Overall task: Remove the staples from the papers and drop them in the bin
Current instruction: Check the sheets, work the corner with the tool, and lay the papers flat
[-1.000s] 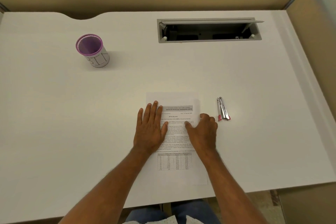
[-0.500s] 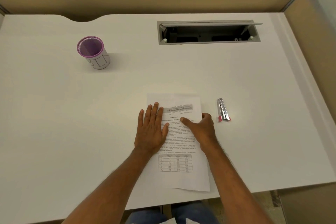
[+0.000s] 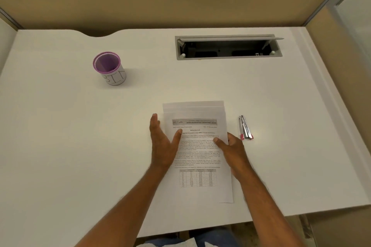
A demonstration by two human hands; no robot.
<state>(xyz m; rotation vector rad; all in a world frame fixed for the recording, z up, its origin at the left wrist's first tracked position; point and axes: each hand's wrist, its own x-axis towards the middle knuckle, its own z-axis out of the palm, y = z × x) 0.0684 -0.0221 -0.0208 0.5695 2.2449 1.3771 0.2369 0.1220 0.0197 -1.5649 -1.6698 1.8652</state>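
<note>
White printed paper sheets (image 3: 197, 146) on white desk (image 3: 80, 136), flanked by open-fingered left hand (image 3: 163, 144) and right hand (image 3: 230, 146), the latter's grip apparently loose.

On the white bench (image 3: 60, 136) the printed white paper sheets (image 3: 197, 146) lie at centre. The metal staple remover (image 3: 245, 128) sits at three o'clock of them, the purple-rimmed cup bin (image 3: 109, 68) at ten o'clock, the open cable tray (image 3: 228, 48) at one o'clock.

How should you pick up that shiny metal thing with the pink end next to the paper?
Probably by its long sides near the middle. The staple remover lies flat on the desk, narrow, its length running away from the person, pink end nearest. The right hand is closest, on the papers just beside it, so come from above with thumb and fingers pinching across the narrow width.
</note>
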